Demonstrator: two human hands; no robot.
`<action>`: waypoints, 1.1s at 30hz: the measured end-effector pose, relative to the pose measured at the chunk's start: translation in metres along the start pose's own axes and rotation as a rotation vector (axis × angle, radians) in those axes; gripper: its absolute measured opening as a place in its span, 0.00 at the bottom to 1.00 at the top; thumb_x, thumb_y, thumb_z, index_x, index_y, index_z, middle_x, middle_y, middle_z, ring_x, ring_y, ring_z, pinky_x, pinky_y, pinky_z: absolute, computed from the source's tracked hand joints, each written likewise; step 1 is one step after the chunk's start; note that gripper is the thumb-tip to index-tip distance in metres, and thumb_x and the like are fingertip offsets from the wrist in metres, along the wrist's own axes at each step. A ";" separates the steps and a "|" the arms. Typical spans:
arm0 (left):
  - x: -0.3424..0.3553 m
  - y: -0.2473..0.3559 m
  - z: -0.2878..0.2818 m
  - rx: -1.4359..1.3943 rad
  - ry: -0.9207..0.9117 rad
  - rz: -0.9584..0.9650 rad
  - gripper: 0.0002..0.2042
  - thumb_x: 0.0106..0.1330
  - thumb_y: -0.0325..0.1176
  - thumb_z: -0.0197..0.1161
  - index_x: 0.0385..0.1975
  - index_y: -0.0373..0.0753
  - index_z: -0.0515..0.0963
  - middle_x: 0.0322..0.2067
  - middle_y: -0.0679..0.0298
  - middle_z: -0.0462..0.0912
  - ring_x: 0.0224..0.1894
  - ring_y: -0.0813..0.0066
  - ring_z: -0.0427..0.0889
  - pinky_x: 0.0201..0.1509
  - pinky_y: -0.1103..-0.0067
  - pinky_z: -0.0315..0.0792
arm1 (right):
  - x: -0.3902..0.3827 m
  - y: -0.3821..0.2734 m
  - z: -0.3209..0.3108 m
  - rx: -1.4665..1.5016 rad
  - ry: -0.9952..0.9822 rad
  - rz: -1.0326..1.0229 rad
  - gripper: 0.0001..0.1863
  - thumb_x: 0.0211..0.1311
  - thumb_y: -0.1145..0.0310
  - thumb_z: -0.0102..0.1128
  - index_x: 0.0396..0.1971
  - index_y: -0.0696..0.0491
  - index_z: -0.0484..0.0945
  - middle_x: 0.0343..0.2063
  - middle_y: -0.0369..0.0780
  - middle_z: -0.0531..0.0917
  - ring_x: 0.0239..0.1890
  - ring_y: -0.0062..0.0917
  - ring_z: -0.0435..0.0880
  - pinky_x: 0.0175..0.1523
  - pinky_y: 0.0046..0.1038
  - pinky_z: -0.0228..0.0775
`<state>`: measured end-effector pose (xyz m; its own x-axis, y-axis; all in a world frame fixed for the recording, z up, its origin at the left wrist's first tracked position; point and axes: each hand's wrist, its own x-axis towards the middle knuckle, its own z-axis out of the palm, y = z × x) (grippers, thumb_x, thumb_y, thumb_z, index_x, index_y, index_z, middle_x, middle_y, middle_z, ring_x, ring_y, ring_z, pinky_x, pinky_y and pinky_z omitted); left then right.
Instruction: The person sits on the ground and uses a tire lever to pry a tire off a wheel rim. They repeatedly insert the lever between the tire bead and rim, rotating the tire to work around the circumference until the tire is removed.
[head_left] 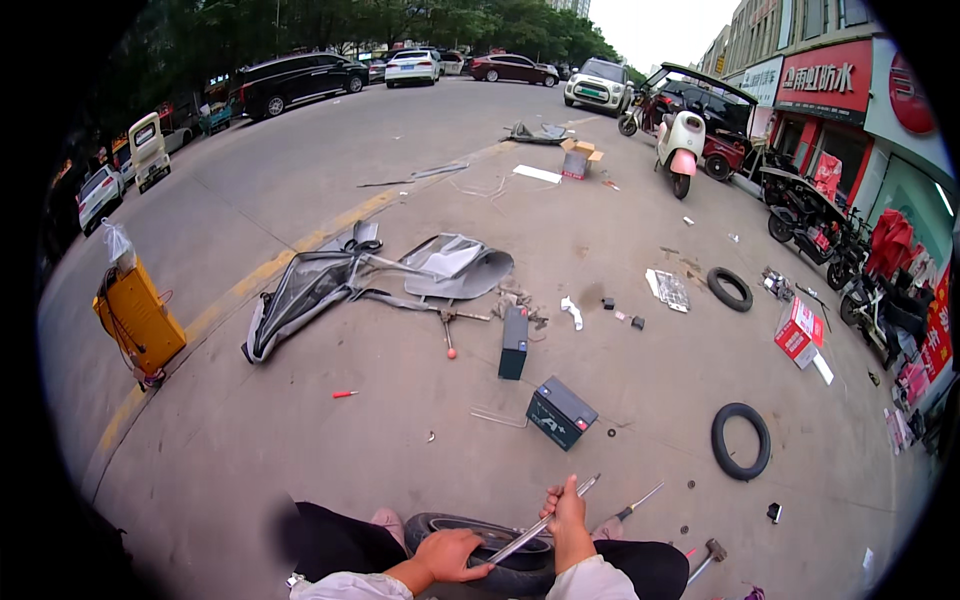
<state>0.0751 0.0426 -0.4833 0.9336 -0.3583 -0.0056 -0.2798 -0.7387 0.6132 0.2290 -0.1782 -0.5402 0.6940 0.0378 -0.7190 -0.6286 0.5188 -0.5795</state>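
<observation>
A small wheel with a black tyre [530, 581] lies flat between my knees at the lower edge. My left hand [440, 556] rests on the tyre's left side, its fingers stretched out toward the middle. In my right hand [567, 512] is a long silver tyre lever [523, 539], gripped near its upper end with the thumb up. The lever slants down to the left, and its lower end meets the tyre close to my left fingertips. Whether that tip sits under the bead I cannot tell.
Just ahead stand two dark batteries [562, 413]. To my right lie a hammer [708, 562], a long-shafted tool [640, 501] and a loose tyre [741, 441]. Grey scooter panels [455, 268] spread ahead-left, near a red-handled screwdriver [345, 394]. A yellow case [140, 320] stands far left.
</observation>
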 end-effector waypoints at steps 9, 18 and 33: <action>0.002 -0.009 -0.010 -0.026 -0.026 -0.109 0.24 0.62 0.58 0.56 0.36 0.41 0.84 0.36 0.57 0.84 0.40 0.55 0.83 0.42 0.65 0.76 | -0.006 0.008 -0.025 0.149 0.117 0.055 0.35 0.68 0.33 0.40 0.23 0.54 0.69 0.13 0.31 0.57 0.13 0.20 0.54 0.19 0.26 0.53; 0.010 -0.012 -0.010 -0.003 -0.063 -0.200 0.20 0.64 0.52 0.54 0.35 0.42 0.84 0.35 0.56 0.85 0.41 0.53 0.83 0.43 0.64 0.76 | -0.024 0.021 -0.059 0.326 0.263 0.158 0.41 0.63 0.26 0.36 0.19 0.53 0.72 0.12 0.32 0.59 0.12 0.22 0.57 0.22 0.28 0.59; -0.004 -0.031 -0.001 -0.090 0.103 -0.208 0.17 0.62 0.48 0.58 0.29 0.39 0.83 0.31 0.53 0.83 0.37 0.50 0.81 0.39 0.62 0.73 | -0.126 0.003 0.031 0.160 -0.045 -0.265 0.33 0.68 0.34 0.43 0.14 0.46 0.57 0.09 0.30 0.51 0.10 0.20 0.49 0.18 0.27 0.48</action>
<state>0.0800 0.0677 -0.5010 0.9882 -0.1407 -0.0613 -0.0628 -0.7350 0.6752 0.1508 -0.1550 -0.4393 0.8432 -0.0809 -0.5315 -0.3631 0.6433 -0.6740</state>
